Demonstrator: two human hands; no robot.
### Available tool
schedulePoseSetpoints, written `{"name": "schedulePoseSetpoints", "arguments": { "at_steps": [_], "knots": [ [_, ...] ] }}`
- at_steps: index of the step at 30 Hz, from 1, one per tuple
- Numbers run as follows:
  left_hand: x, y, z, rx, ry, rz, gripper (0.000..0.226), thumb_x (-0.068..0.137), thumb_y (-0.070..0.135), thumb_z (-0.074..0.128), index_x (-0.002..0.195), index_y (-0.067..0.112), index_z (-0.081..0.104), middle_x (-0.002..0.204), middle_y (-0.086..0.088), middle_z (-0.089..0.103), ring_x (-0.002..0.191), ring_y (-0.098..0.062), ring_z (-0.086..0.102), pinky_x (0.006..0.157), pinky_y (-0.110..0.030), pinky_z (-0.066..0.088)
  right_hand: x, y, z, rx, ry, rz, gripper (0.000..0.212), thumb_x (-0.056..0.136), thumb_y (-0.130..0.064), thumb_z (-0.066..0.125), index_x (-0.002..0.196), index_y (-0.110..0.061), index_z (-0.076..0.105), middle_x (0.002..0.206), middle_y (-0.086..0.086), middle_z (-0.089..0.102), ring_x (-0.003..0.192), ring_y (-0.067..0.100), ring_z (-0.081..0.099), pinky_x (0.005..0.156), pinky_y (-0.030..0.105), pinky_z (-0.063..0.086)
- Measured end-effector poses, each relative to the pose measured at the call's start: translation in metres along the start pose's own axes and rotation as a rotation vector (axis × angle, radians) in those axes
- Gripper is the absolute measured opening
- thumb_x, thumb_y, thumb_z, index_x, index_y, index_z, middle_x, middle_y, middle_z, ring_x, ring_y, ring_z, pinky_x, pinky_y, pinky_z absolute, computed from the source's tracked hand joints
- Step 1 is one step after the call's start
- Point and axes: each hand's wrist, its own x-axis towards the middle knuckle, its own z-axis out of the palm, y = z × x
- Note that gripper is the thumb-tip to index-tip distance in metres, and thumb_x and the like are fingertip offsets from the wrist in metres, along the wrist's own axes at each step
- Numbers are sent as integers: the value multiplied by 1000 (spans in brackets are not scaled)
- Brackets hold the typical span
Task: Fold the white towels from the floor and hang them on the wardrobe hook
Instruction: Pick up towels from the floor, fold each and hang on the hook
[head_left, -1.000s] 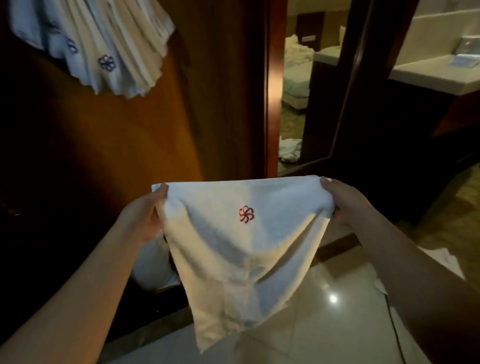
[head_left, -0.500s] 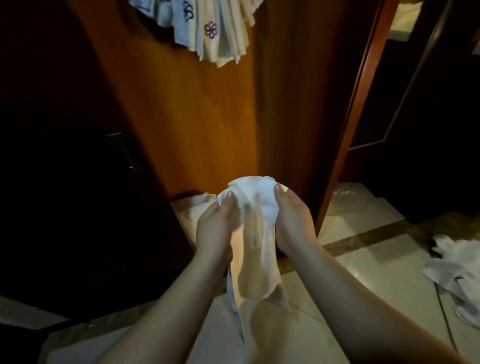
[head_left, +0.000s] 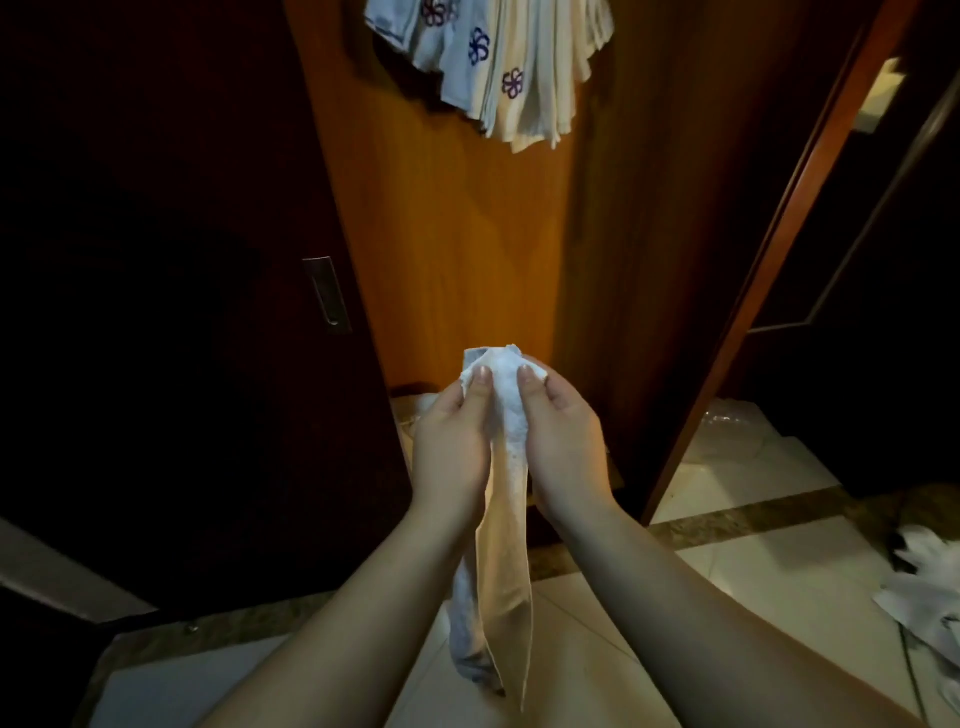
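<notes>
Both hands now meet at the centre of the view with the white towel gathered between them: the left hand and the right hand each pinch its bunched top edge, thumbs pressed on the near side and the other fingers curled behind, so each grip is closed on the cloth. A second ago the same towel was stretched wide between the hands, a small red emblem facing the camera; half a second ago the two corners had already come together, and now the cloth hangs as one narrow doubled strip running from the hands down toward 6 o'clock, its tail above the pale floor tiles. That reads as the first fold made, corner to corner (whether the edges line up cannot be told, since the strip looks twisted). The view has also swung since then, so the wooden wardrobe panel stands straight ahead, with the already hung towels fanned out at 12 o'clock; the hook itself is hidden behind them. More white towels lie crumpled on the floor at 4 o'clock, well apart from the hands, so several rounds seem to remain after this one is lifted and hung.
</notes>
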Motion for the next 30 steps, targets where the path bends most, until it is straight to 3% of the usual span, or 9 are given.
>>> {"name": "schedulePoseSetpoints", "arguments": {
  "at_steps": [7,11,13,16,18,21,25,28,30],
  "knots": [
    [4,-1,-5,-41,-316,-27,67,86,67,24,137,33,53,123,17,67,111,8,62,82,-8,50,0,-8,-4,-54,-145,-84,51,97,-60,43,144,-41,51,114,-29,65,106,-23,54,76,-4,40],
    [5,-3,-2,-7,-397,19,79,90,65,15,147,21,45,143,16,49,110,26,50,82,2,40,0,-13,-14,-69,-123,-89,19,95,-59,50,112,-67,53,102,-45,63,103,-23,56,76,-3,41],
    [7,-5,-4,-22,-410,7,83,88,73,19,142,22,54,148,13,49,113,21,52,83,0,43,4,-12,-19,-62,-86,-79,17,99,-56,49,111,-62,58,105,-36,67,105,-15,60,82,8,49],
    [17,-3,-14,-81,-380,-35,89,82,78,33,130,12,67,130,15,66,118,6,59,92,-17,51,16,-15,-30,-84,-76,-64,16,102,-50,47,106,-53,62,102,-22,73,95,-2,68,81,23,56],
    [29,2,-20,86,-239,92,62,90,65,43,120,20,73,127,12,68,122,-4,59,105,-36,48,26,-23,-41,-134,-97,-105,15,102,-49,49,103,-53,63,98,-29,71,88,-6,67,68,12,51],
    [51,12,-31,361,-92,300,32,90,42,64,122,37,63,133,10,58,122,-6,53,106,-41,46,39,-37,-57,-168,-160,-160,17,96,-62,51,101,-57,66,98,-33,70,87,-10,66,64,4,46],
    [74,31,-36,696,-288,321,49,82,47,74,125,50,51,135,12,46,135,-17,40,109,-41,40,56,-48,-74,-152,-242,-193,43,81,-79,56,108,-50,72,110,-16,74,100,6,71,82,23,56],
    [83,43,-40,1022,-417,293,30,85,48,72,111,44,58,117,11,49,123,-18,38,96,-32,33,68,-53,-88,-174,-270,-232,44,89,-73,55,113,-42,73,113,-8,74,105,16,70,93,43,55],
    [84,47,-45,1188,-466,323,22,88,46,70,102,29,65,111,8,50,115,-17,35,90,-32,28,71,-58,-101,-180,-226,-254,43,89,-74,53,111,-42,73,111,-11,74,102,12,71,88,38,56]
  ]
}}
